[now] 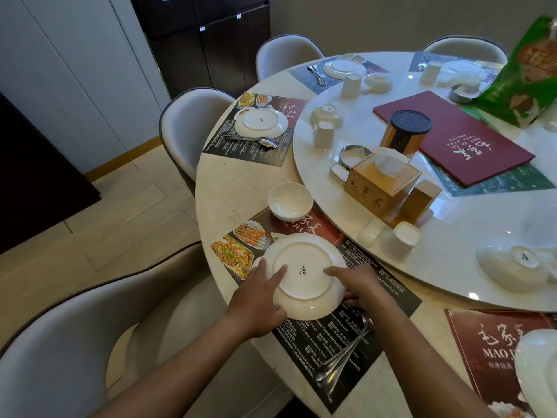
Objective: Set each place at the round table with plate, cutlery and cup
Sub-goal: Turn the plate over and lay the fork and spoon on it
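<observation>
dining room, pale marble round table (229,188) with a raised turntable (452,236) in the middle, grey padded chairs round it, dark cabinets behind. my place has a printed paper mat (388,300) and the plate (304,274) sits on it upside down, foot ring and maker's stamp facing up. a small white bowl (290,200) stands upright just past the mat's far edge. spoon and fork (343,357) lie on the mat near my right wrist. an upturned white cup (401,239) sits on the turntable edge, near this place but not yet on it.

plate looks like glazed ceramic: stiff, moderately heavy, slick, will chip if dropped on marble. the mat under it is thin paper, so i expect it to slide or crease if i drag the plate. best hold is the rim at opposite sides, thumbs under the lip, then flip.

left hand (260,297): fingers straight and spread flat across the plate's back, index well onto the foot ring, thumb by the near rim. it presses, no curl round anything. right hand (358,285): fingers reach over the right rim, tips on the back; lower fingers seem tucked under the near edge, so i read it as gripping the rim, not certain. both forearms come in low from the near edge, wrists roughly level with the plate.
</observation>
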{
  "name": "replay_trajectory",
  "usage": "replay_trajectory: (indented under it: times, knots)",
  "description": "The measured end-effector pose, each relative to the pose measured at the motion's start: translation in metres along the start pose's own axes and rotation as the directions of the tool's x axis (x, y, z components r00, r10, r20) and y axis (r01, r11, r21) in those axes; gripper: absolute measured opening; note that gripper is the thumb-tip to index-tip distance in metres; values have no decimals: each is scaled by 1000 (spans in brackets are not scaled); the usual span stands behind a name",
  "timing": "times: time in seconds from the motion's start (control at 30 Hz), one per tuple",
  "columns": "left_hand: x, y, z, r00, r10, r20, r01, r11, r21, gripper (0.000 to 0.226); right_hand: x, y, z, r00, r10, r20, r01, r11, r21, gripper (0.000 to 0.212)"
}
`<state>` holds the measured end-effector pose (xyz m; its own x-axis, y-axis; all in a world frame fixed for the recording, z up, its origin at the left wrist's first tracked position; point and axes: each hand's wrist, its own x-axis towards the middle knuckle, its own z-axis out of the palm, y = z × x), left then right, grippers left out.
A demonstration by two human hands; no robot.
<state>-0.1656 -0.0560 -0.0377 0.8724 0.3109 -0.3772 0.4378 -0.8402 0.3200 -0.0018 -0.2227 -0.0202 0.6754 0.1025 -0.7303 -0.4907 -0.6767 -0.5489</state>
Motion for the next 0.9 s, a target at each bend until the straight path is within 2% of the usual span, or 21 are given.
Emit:
replay_trajectory:
  times: [0.1,0.17,0.37,0.47,0.53,0.63,0.7,0.8,0.9]
  knots:
    - [-5,-9,2,997,73,23,-74,996,42,104,-7,-1,-5,997,29,67,-35,996,79,69]
    - [-11,-16,5,993,117,-17,-116,992,56,103,-17,-2,-7,996,17,87,-25,996,90,69]
    - [-26,-36,6,915,213,-343,-236,972,-25,71,-51,0,-6,974,-221,47,224,972,-75,80]
    - [-28,-37,-13,841,181,-510,-280,952,-123,49,-65,-4,-11,942,-331,63,336,938,-91,47]
    - [-27,-36,-32,808,183,-560,-294,949,-113,33,-70,-6,-15,924,-371,96,379,921,-86,37]
    - [-19,-29,-60,809,168,-563,-268,958,-100,28,-75,-9,-18,917,-384,109,390,920,-37,45]
    - [-10,-25,-75,833,127,-538,-221,969,-114,36,-74,-11,-16,914,-401,67,402,915,-13,55]
    - [7,-24,-88,892,31,-451,-107,984,-145,42,-68,-11,-12,920,-391,22,392,920,-12,70]
    - [24,-26,-83,936,-36,-351,-27,984,-173,43,-59,-4,-9,932,-361,26,362,930,-59,75]
